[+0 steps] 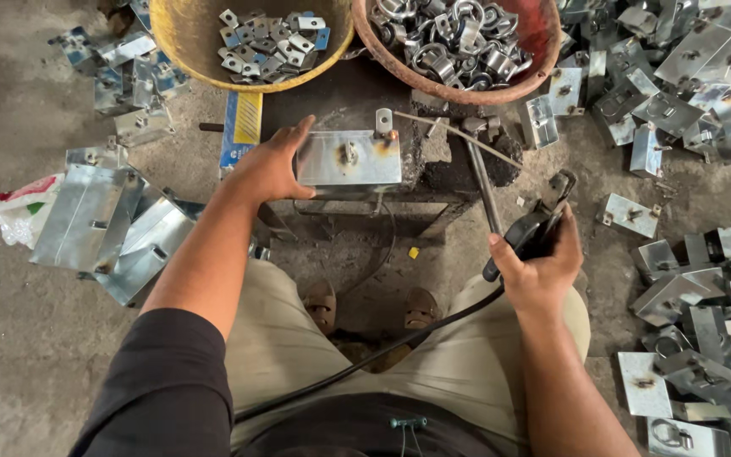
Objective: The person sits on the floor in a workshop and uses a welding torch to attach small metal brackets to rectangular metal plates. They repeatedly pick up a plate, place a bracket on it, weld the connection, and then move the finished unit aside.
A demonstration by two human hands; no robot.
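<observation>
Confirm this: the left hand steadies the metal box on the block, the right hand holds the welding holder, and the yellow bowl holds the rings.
Wrong on the bowl: the head view shows the yellow bowl holds small flat plates; the rings sit in the red bowl. The rest stands.
</observation>
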